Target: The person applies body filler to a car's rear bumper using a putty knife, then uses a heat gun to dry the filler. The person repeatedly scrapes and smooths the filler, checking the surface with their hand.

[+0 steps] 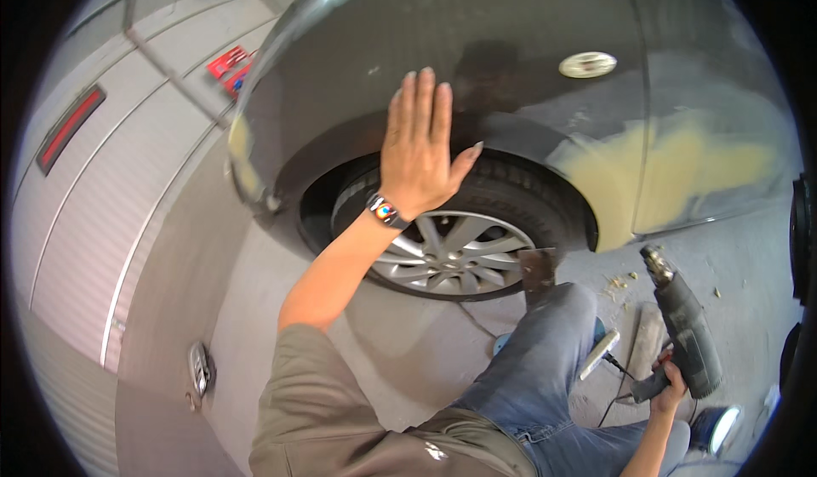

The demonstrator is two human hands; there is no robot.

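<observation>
My left hand (419, 158), with a smartwatch (387, 211) on its wrist, is stretched out flat with fingers extended. It is over the dark grey car fender (519, 128), just above the wheel arch; whether the palm touches the panel I cannot tell. Low on the right, my right hand (670, 389) grips the handle of a heat gun (688, 328). The gun's metal nozzle points up towards the car, apart from the panel. Yellowish filler (681, 171) covers part of the fender's rear edge and the door beside it.
A tyre and silver wheel (451, 251) sit below the arch. Beyond my knee is a rusty brown plate (538, 271). Yellow scraps (621, 285), a long block (644, 341) and a lit lamp (717, 428) are on the floor at right. A shuttered wall (94, 213) runs along the left.
</observation>
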